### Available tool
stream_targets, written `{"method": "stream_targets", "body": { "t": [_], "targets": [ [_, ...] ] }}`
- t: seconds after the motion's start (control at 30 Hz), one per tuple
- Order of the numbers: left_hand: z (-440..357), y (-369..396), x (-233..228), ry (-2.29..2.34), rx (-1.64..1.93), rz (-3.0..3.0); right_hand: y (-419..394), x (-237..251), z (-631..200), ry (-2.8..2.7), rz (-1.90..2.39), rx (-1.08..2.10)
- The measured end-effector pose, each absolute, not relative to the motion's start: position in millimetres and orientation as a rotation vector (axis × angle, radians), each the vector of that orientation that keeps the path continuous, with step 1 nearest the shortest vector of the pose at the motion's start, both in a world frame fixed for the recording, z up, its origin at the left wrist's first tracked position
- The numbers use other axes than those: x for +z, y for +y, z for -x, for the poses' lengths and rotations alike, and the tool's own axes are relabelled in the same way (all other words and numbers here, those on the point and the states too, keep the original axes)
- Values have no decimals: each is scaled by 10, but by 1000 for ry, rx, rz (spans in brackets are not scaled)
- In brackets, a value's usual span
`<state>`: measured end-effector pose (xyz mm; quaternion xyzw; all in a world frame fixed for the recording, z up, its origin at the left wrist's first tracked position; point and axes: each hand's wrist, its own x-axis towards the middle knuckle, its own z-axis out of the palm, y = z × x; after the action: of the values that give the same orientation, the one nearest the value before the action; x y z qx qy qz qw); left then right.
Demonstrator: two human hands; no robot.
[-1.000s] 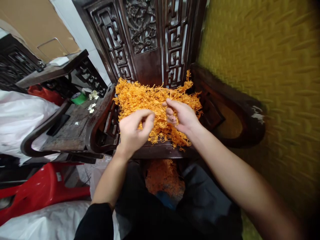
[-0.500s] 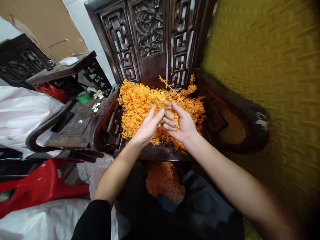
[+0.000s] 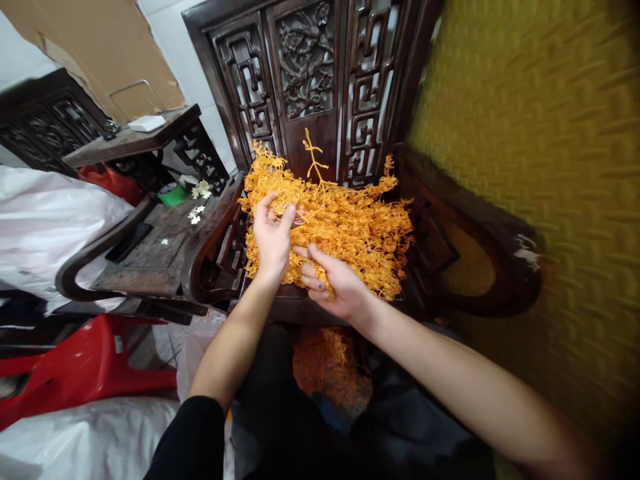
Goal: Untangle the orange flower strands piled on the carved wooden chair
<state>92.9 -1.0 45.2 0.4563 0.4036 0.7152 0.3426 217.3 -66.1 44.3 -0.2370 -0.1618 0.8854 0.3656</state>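
A thick heap of orange branched plastic-looking sprigs [image 3: 360,227] lies on the seat of a dark carved wooden chair [image 3: 310,140]. My left hand [image 3: 273,237] is over the heap's left side, with thumb and fingers closed on a thin orange branched stem [image 3: 314,160]. The stem's forked end sticks up towards the chair back. Lower and to the right, my right hand [image 3: 340,283] is curled in front of the heap, with small orange sprig pieces [image 3: 324,277] in its fingers.
On the left, a wooden seat [image 3: 150,260] bears a green tape roll [image 3: 171,194] and small pale flowers [image 3: 201,190]. A red plastic stool [image 3: 95,360] and white sacks [image 3: 50,233] stand nearby. Below the chair is a reddish surface [image 3: 325,367] with orange bits. A yellow woven-looking surface [image 3: 525,133] fills the right.
My hands have moved apart: the left went up and left, the right down and left. The forked stem now points more upright above the heap.
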Motion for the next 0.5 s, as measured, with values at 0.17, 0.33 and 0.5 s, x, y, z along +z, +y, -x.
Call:
{"method": "stream_targets", "body": {
  "t": [0.17,0.33,0.5],
  "targets": [
    [-746,-101,493,1218,1788,-1569,-628,511,-2283,-538,627,2181],
    [-721,-225,514,1292,1564,-1855,-396,612,-2511,-895,653,1701],
    [-732,-282,544,1176,1502,-1834,-289,614,-2650,-1051,782,1515]
  ]
}}
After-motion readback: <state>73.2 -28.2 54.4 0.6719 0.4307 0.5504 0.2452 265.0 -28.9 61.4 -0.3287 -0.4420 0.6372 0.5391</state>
